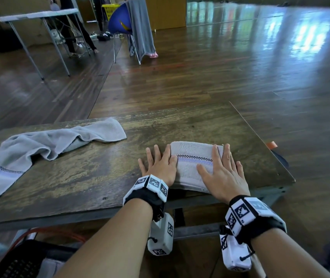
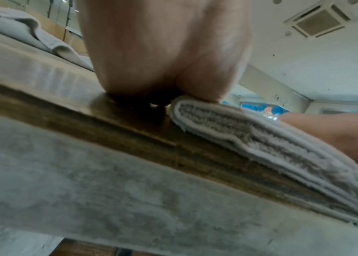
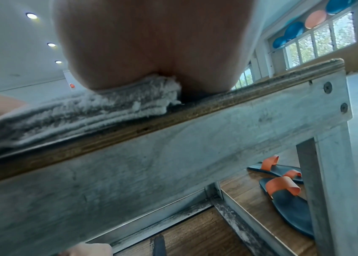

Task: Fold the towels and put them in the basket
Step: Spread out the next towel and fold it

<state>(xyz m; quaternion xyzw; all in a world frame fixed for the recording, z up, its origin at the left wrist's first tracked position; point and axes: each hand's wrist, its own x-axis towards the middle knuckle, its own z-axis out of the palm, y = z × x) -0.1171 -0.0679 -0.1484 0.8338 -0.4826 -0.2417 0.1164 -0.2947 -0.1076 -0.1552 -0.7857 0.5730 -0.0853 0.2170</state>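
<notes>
A folded pale towel (image 1: 193,157) with a checked and lilac stripe lies near the front right of the wooden table (image 1: 99,177). My left hand (image 1: 159,164) lies flat, fingers straight, half on the towel's left edge and half on the table. My right hand (image 1: 221,171) presses flat on the towel's right part. The left wrist view shows the towel's stacked layers (image 2: 272,147) under the palm (image 2: 165,52). Seen from the right wrist, the palm (image 3: 151,52) rests on the towel's end (image 3: 108,107). A second grey towel (image 1: 45,149) lies crumpled at the table's left. A dark basket (image 1: 23,261) sits below the table's front left.
The table's right edge (image 1: 264,141) is close to my right hand. Orange and dark sandals (image 3: 283,190) lie on the floor under the table's right side. Far back stand a white folding table (image 1: 39,15), a blue chair (image 1: 120,19) with a draped grey towel (image 1: 140,27), and a person's legs.
</notes>
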